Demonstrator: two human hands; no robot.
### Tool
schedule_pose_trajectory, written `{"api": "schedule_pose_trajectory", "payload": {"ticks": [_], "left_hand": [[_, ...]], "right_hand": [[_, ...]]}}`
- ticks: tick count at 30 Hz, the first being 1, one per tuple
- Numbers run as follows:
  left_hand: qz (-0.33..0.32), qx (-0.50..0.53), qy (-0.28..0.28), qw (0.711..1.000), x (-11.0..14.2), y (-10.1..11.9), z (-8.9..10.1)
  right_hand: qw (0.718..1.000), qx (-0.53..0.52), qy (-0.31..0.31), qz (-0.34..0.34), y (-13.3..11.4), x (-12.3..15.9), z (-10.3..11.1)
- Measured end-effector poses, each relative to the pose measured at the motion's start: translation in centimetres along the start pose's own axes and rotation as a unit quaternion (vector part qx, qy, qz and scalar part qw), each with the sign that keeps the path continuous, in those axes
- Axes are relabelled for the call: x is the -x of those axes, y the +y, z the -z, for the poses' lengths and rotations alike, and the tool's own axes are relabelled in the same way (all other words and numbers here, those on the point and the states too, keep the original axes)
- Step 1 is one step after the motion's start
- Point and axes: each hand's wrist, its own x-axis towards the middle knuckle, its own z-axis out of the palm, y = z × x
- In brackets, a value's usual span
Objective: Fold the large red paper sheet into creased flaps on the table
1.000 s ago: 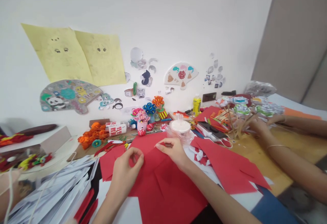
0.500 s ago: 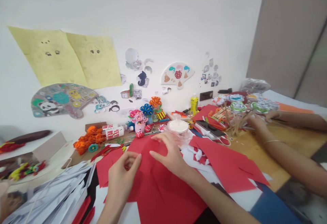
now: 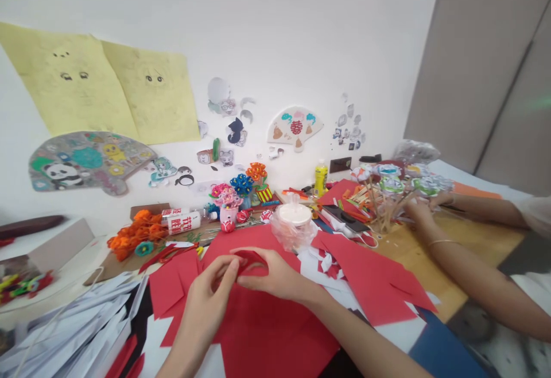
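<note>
My left hand (image 3: 212,292) and my right hand (image 3: 275,274) meet over a large red paper sheet (image 3: 275,332). Between their fingertips is a small piece of red paper (image 3: 253,256), curved along its upper edge. Its outline blends with the red below, so its full shape is hard to make out. The left thumb and index finger pinch its left side. My right fingers curl round the other side, with the thumb underneath. Just beyond the right hand stands a lidded white tub (image 3: 294,215) in clear plastic wrap.
Folded white paper strips (image 3: 86,326) lie at left, near orange craft flowers (image 3: 138,234) and a plastic bottle (image 3: 185,220). More red paper (image 3: 365,277) lies at right. A co-worker's hands (image 3: 419,208) are among wooden sticks (image 3: 383,208). A yellow bottle (image 3: 321,178) stands by the wall.
My right hand has lowered and come closer to the left, its fingers now more closed round the red paper. The view has shifted slightly right. The co-worker's hands stay by the sticks.
</note>
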Motion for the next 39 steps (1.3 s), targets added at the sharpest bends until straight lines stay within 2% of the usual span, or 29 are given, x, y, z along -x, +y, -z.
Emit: {"api": "schedule_pose_trajectory", "payload": {"ticks": [3, 6, 9, 12, 15, 17, 22, 25, 31, 39], "left_hand": [[-0.028, -0.112, 0.027, 0.993, 0.4, 0.1, 0.2], [-0.079, -0.239, 0.087, 0.964, 0.8, 0.0, 0.2], [-0.090, -0.283, 0.070, 0.952, 1.0, -0.3, 0.2], [-0.058, -0.284, 0.019, 0.957, 1.0, -0.4, 0.0], [-0.016, -0.282, -0.011, 0.959, 1.0, -0.2, 0.0], [-0.005, -0.285, -0.025, 0.958, 1.0, 0.0, 0.0], [-0.019, -0.255, -0.049, 0.965, 1.2, 0.2, -0.2], [-0.033, -0.221, -0.055, 0.973, 1.1, 0.1, -0.3], [-0.011, -0.187, -0.041, 0.981, 0.9, 0.1, -0.6], [-0.005, -0.179, -0.045, 0.983, 0.4, -0.1, -0.2]], "right_hand": [[0.999, -0.029, 0.037, -0.022, 0.5, -0.1, 0.0], [0.995, -0.055, 0.057, -0.063, 0.9, 0.0, 0.1], [0.991, -0.080, 0.042, -0.101, 1.2, 0.1, 0.2], [0.993, -0.023, 0.059, -0.102, 1.4, 0.0, 0.2], [0.993, 0.071, 0.095, -0.031, 1.3, -0.3, 0.4], [0.990, 0.103, 0.098, 0.010, 1.1, -0.4, 0.5], [0.992, 0.108, 0.062, 0.012, 0.9, -0.4, 0.4], [0.991, 0.114, 0.074, 0.011, 0.9, -0.3, 0.1], [0.991, 0.126, 0.039, 0.024, 0.6, -0.2, 0.1], [0.977, 0.041, 0.211, -0.008, 1.0, -0.8, 1.6]]}}
